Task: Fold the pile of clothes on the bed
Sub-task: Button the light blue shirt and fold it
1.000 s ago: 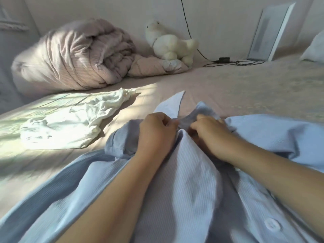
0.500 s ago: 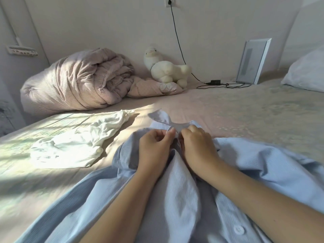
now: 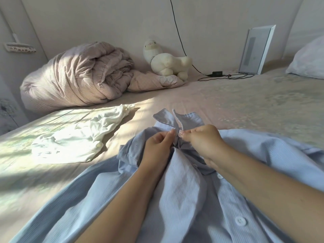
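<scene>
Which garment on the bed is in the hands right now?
The light blue shirt: both the left hand and right hand pinch its collar. The white garment lies untouched.

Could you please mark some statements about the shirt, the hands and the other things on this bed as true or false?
1. Both hands pinch the blue shirt near its collar. True: left hand and right hand meet there.
2. The white garment lies neatly folded. False: it lies crumpled, to the left of the shirt.
3. A plush toy sits by the wall beside the rolled duvet. True.
4. The shirt's visible button is fastened. False: the front lies open there.
5. A black cable runs down the wall. True.
</scene>
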`<act>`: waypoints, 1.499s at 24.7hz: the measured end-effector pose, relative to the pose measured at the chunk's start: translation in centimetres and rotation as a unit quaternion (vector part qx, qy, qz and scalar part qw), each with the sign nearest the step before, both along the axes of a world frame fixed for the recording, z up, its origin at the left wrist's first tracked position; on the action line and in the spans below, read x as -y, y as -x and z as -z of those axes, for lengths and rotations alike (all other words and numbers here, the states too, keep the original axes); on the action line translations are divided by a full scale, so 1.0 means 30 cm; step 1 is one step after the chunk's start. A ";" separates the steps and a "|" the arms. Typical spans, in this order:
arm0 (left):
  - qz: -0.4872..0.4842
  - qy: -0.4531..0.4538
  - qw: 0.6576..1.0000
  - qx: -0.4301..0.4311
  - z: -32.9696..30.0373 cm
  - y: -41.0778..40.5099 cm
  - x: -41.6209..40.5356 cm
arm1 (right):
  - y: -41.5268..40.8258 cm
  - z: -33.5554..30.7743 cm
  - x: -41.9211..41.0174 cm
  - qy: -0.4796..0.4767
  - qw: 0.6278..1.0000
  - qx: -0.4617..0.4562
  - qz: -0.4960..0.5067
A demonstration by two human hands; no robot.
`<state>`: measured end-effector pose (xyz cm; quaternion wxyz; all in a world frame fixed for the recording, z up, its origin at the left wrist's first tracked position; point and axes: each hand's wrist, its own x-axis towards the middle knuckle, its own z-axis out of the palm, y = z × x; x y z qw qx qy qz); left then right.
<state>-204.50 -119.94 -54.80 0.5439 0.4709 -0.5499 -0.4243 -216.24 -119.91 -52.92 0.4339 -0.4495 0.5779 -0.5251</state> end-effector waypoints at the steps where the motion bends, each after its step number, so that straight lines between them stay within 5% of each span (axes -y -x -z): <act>1: 0.003 -0.004 1.000 -0.010 0.001 0.003 0.003 | -0.001 0.000 0.002 -0.006 1.000 -0.001 0.014; 8: 0.008 0.034 0.998 -0.059 0.009 0.016 -0.014 | -0.015 0.015 0.008 -0.017 0.999 -0.005 0.042; 13: -0.048 0.119 0.992 0.019 0.031 0.030 -0.031 | -0.006 0.017 0.009 -0.053 0.994 0.091 0.018; 18: -0.061 0.012 0.998 -0.028 0.023 0.029 -0.027 | -0.001 0.026 -0.001 -0.025 0.999 0.027 0.004; 26: -0.132 0.059 0.968 0.205 0.019 0.029 -0.048 | -0.024 0.100 0.022 0.038 0.999 -0.023 0.015; 30: -0.104 0.008 0.987 0.123 0.008 0.036 -0.047 | -0.017 0.098 0.030 0.055 0.998 -0.041 0.004; 33: -0.100 -0.048 0.992 0.064 0.010 0.033 -0.037 | -0.021 0.098 0.024 0.071 0.988 -0.135 0.002; 37: -0.118 -0.009 0.991 0.063 0.024 0.037 -0.025 | -0.023 0.098 0.032 0.099 0.984 -0.146 0.018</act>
